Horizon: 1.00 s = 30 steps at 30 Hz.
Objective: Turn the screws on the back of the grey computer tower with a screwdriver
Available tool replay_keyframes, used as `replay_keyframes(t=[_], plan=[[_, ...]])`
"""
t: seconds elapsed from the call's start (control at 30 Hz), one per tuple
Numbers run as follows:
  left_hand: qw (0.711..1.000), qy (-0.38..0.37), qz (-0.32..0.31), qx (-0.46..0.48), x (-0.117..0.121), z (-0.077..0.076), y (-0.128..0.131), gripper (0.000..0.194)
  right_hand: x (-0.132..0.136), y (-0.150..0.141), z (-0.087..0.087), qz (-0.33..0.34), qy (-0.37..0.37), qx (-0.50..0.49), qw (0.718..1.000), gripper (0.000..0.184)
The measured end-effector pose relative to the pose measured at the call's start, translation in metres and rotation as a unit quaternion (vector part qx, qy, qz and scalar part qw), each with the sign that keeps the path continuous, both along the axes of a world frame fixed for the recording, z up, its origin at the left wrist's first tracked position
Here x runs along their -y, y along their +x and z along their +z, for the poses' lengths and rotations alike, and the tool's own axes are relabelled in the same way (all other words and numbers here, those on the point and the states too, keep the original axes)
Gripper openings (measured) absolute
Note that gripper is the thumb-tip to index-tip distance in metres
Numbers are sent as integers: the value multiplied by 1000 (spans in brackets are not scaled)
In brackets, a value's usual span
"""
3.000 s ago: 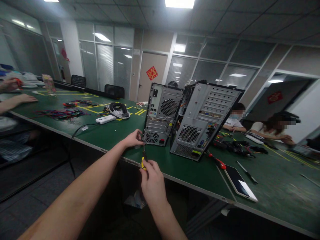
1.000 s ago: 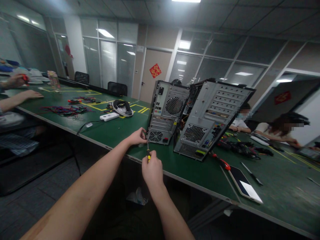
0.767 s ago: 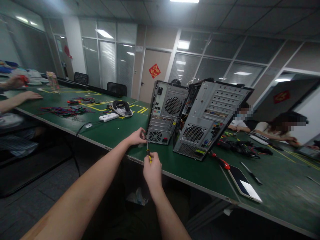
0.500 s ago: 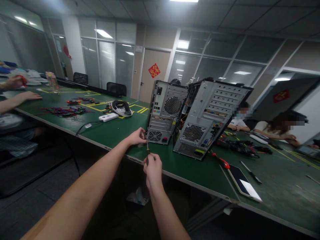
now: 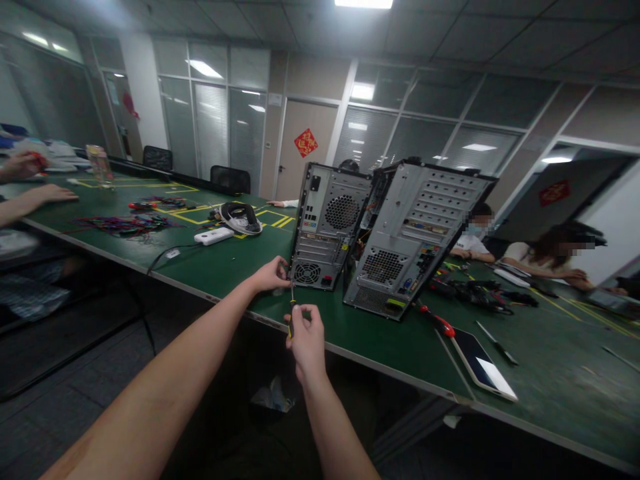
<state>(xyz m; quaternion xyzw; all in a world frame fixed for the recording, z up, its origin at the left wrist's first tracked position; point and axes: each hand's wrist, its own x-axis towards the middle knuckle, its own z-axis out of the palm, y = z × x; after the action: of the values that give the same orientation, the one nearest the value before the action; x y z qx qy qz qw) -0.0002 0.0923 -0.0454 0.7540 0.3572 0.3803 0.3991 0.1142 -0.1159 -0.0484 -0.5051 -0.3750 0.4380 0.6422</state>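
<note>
My right hand (image 5: 307, 337) is closed around the dark-and-yellow handle of a screwdriver (image 5: 291, 321). Its thin shaft points away from me, with the tip at the lower left corner of a grey computer case (image 5: 311, 250). Beside that tip, my left hand (image 5: 271, 276) has its thumb and fingers pinched together at the case's edge; what lies between them, if anything, is too small to make out. The case stands upright, its rear panel with fan grilles and ports facing me. A second, taller computer case (image 5: 387, 267) leans slightly just to its right.
On the green table (image 5: 220, 267), a white power strip (image 5: 214, 236), a coil of tape-like rings (image 5: 241, 219) and cable bundles (image 5: 125, 227) lie left. Rightward are red-handled pliers (image 5: 443, 325), a phone (image 5: 483, 363), a pen-like tool (image 5: 497, 343) and black cables (image 5: 473, 295). Other people sit at both sides.
The screwdriver's handle has turned in my right hand, showing more yellow. Another person's hand and white sleeve have appeared behind the left case. The view has shifted slightly; my left hand stays at the corner.
</note>
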Motion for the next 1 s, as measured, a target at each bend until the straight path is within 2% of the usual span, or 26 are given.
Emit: replay_keyframes(t=[0.23, 0.37, 0.53, 0.63, 0.7, 0.83, 0.93, 1.0], plan=[[1000, -5, -2, 0, -2, -1, 0, 67, 6, 8, 5, 26, -19, 68, 997, 40], [1000, -5, -8, 3, -3, -2, 0, 67, 13, 10, 4, 28, 9, 108, 994, 39], [1000, -2, -10, 1, -1, -1, 0, 67, 25, 5, 7, -40, 7, 219, 975, 29], [1000, 5, -10, -4, 0, -1, 0, 67, 27, 4, 9, -83, 31, 269, 959, 20], [1000, 9, -9, -7, -1, -1, 0, 67, 27, 3, 9, -75, 37, 263, 961, 22], [1000, 11, -9, -10, -1, -1, -1, 67, 27, 6, 12, 3, 15, 191, 982, 26], [1000, 10, -10, -10, 0, 0, -1, 67, 27, 8, 15, 57, 2, 99, 993, 38], [1000, 5, -9, -8, 1, 2, 0, 68, 29, 8, 16, 67, -2, 41, 997, 49]])
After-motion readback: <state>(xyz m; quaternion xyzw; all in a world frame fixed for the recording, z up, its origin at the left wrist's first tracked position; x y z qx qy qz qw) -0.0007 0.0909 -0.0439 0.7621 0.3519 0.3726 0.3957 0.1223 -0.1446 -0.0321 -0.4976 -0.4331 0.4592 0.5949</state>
